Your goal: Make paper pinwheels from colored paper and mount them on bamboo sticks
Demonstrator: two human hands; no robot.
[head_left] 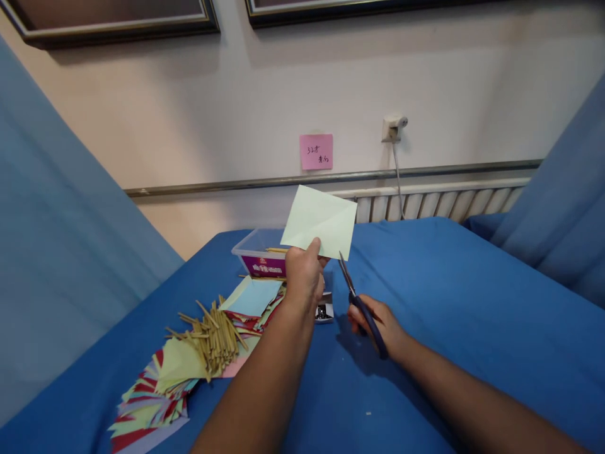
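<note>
My craft corner in a plain room, desk point(472, 328) under blue cloth, cut paper scraps point(151, 397) and wooden sticks point(215, 337) heaped beside me, radiator point(439, 203) along the wall, pink note point(316, 151) stuck above, framed pictures point(113, 19) overhead.

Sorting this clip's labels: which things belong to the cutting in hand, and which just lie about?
In use: left hand holding pale green paper; right hand holding scissors.

Lying about: wooden sticks, coloured paper pieces, plastic box, pink note.
</note>
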